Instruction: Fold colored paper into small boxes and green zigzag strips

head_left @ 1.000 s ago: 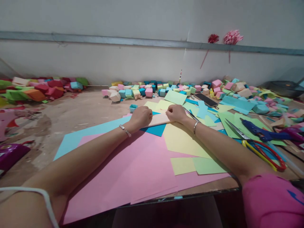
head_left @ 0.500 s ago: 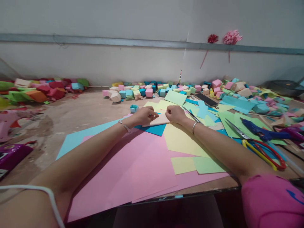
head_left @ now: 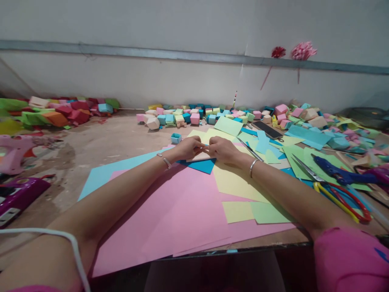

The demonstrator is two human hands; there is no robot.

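Note:
At the middle of the table, my left hand (head_left: pixel 190 147) and my right hand (head_left: pixel 222 149) meet over a folded piece of pale peach paper (head_left: pixel 197 156). The fingers of both hands are pinched on this paper, and the knuckles hide part of it. Under it lies a dark blue sheet (head_left: pixel 203 166), on top of large pink sheets (head_left: pixel 170 211). A yellow sheet (head_left: pixel 237 182) sits beneath my right wrist. Just beyond my left hand stands a small open light-blue paper box (head_left: pixel 176 138).
Scissors (head_left: pixel 328 186) and a blue glue gun (head_left: pixel 337 172) lie at right, near a phone (head_left: pixel 267 129). Folded paper boxes (head_left: pixel 194 118) line the wall. At left are a pink glue gun (head_left: pixel 15 152) and a purple power strip (head_left: pixel 22 198). A white cable (head_left: pixel 65 235) crosses my left arm.
My hands have come closer together, with the fingertips now nearly touching over the peach paper. The whole view has shifted slightly, so things appear a little further right.

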